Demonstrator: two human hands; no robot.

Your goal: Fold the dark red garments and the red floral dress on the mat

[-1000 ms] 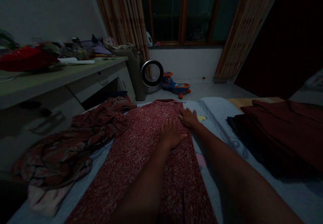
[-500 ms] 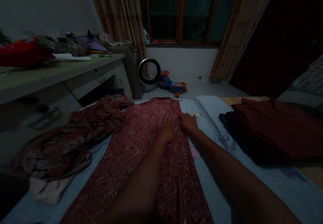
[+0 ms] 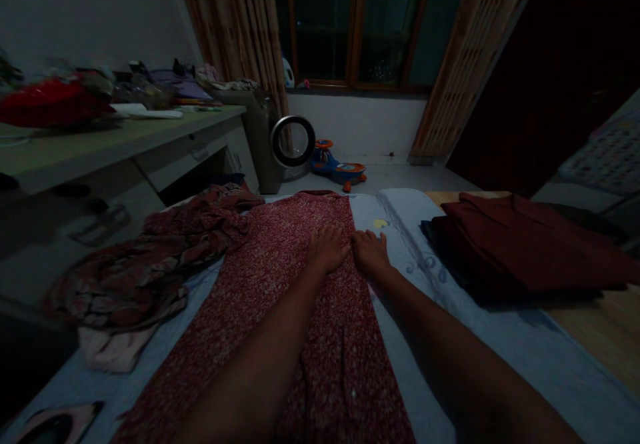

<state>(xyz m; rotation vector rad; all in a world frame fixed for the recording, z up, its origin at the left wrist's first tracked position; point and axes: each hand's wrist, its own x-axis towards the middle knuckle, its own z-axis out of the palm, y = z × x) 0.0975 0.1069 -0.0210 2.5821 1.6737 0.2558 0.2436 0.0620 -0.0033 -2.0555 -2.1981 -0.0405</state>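
Observation:
A long red speckled dress [image 3: 270, 257] is spread out over a pale blue bed sheet [image 3: 400, 207], its neck end at the far side. My left hand [image 3: 326, 251] lies palm down on the upper part of the dress, fingers extended and holding nothing. Close beside it, my right hand [image 3: 371, 255] rests across the right edge of the dress, its fingers apart and slightly bent; its thumb is hard to make out. Thin dark creases run along the cloth between my forearms.
A crumpled patterned garment [image 3: 130, 277] lies left, near a drawered desk [image 3: 195, 121]. Folded dark red clothes [image 3: 530, 244] are stacked on the right. Beyond the bed stand an open round appliance door [image 3: 293, 141] and a blue-orange ride-on toy [image 3: 337, 166]. A pink-edged object [image 3: 75, 421] lies bottom left.
The view has shifted slightly, bringing the pink-edged object into sight at bottom left. Both hands stay on the upper dress, slightly closer together, and a second crease shows in the lower cloth.

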